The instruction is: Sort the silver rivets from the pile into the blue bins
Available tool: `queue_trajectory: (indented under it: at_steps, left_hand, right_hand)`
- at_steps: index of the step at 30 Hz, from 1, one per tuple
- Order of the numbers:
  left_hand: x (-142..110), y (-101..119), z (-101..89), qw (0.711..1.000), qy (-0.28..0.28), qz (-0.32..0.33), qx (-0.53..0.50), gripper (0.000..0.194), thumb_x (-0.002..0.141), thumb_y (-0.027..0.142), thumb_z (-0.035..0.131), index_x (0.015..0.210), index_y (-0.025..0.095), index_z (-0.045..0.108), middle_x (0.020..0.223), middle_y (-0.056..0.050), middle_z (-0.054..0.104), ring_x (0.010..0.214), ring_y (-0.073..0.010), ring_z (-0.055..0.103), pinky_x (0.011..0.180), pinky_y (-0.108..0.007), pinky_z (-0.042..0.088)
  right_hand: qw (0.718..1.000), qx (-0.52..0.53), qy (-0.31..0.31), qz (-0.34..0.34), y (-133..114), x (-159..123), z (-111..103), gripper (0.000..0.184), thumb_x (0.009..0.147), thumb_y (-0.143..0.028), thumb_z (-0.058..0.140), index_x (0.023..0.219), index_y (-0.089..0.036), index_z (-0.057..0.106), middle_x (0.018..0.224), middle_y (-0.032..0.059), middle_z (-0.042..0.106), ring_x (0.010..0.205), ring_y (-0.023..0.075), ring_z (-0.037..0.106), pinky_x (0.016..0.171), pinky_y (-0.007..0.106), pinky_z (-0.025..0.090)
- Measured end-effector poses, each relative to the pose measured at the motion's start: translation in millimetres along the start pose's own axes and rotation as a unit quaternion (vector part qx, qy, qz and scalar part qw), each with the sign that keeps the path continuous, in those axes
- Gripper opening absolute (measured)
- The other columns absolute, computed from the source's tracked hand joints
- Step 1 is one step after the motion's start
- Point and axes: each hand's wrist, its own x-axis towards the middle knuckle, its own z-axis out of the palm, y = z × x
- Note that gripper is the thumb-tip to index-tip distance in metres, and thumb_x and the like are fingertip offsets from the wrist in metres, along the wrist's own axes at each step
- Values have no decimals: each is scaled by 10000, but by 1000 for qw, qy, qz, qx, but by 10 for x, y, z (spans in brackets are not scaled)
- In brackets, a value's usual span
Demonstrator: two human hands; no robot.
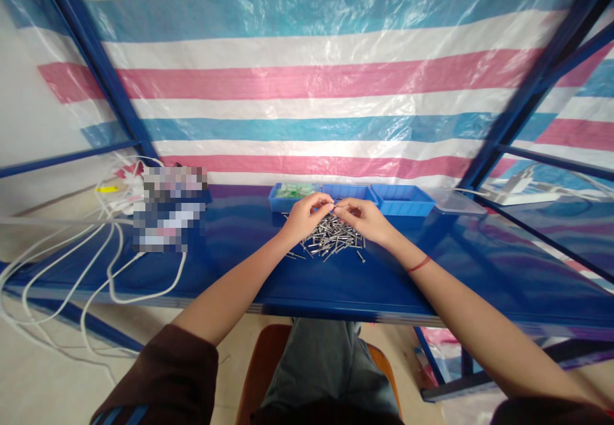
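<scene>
A pile of small metal nails or pins (330, 240) lies on the blue shelf top (336, 278) in front of me. My left hand (307, 215) and my right hand (364, 218) meet just above the pile, fingertips pinched together on something small between them, too tiny to name. A red string circles my right wrist. Behind the hands sit three blue plastic trays; the left tray (292, 196) holds greenish pieces, the middle tray (349, 192) and the right tray (403, 200) show no clear contents.
White cables (110, 246) loop over the shelf's left end beside a blurred-out object (169, 210). A clear plastic lid (455, 202) lies right of the trays. A striped tarp hangs behind. Blue frame posts rise on both sides. My knees and a wooden stool are below.
</scene>
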Motion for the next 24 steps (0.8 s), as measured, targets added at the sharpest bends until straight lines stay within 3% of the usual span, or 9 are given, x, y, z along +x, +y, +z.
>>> queue_trajectory:
  at_steps: [5,10,14,17,21,24]
  left_hand:
    - [16,-22,-9,1000,9,-10,7,126,856,253,548,926,179,623,955,-40,682,822,-143,629,709,-254,484]
    - [8,-65,22,998,-54,-11,36,173,890,269,490,927,170,627,916,-42,674,835,-154,619,743,-273,489]
    - [-5,-153,65,997,20,-19,77,307,887,295,509,1178,201,539,955,-42,653,898,-170,604,854,-322,474]
    - [-12,-224,77,994,19,-34,102,462,880,287,516,1323,200,414,944,-42,646,912,-182,599,904,-365,454]
    - [-14,-243,64,991,-20,-40,123,448,867,246,512,1304,188,431,955,-51,648,933,-190,601,917,-377,450]
    - [-11,-219,51,990,-31,-26,133,389,858,216,506,1244,180,491,937,-54,653,940,-195,602,925,-377,447]
  right_hand:
    - [993,-57,90,-44,-108,-36,-8,297,804,-457,595,837,-165,635,739,45,655,647,145,579,618,282,472]
    - [974,-188,53,-115,-250,-49,-45,323,873,-394,502,629,-185,538,592,0,546,549,113,473,572,253,392]
    - [955,-241,148,-91,-137,47,-119,295,886,-380,483,685,-182,571,638,22,597,583,135,519,613,259,397]
    - [926,-312,203,-60,63,131,-216,279,897,-367,468,751,-173,605,713,61,644,626,166,558,651,283,407]
    - [909,-379,172,-29,232,166,-303,248,850,-369,534,875,-147,642,814,119,674,756,242,604,710,337,433]
    - [928,-349,117,-57,203,132,-285,162,818,-267,537,827,-156,654,820,100,670,787,225,610,739,323,445]
